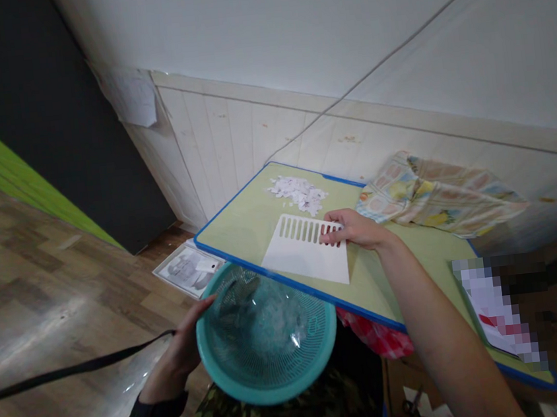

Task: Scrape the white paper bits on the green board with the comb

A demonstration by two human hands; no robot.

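My left hand (188, 336) grips the left rim of a teal plastic basket (272, 392), which is at the table's near edge above my lap. Crumpled clear plastic (275, 318) lies inside the basket. In my right hand (355, 228) is a flat white scraper-like sheet (306, 258) with a row of slots along its far edge; my fingers close around its right end. The sheet lies low over the pale green table (235, 229), its near edge by the blue border. Just beyond it is a heap of small white paper scraps (299, 193).
A patterned cloth (431, 192) lies at the table's back right, with a partly blurred white item (499, 318) nearer. A red checked cloth (374, 338) hangs under the near edge. Scissors (413, 406) are below. A printed picture (188, 269) is left of the table.
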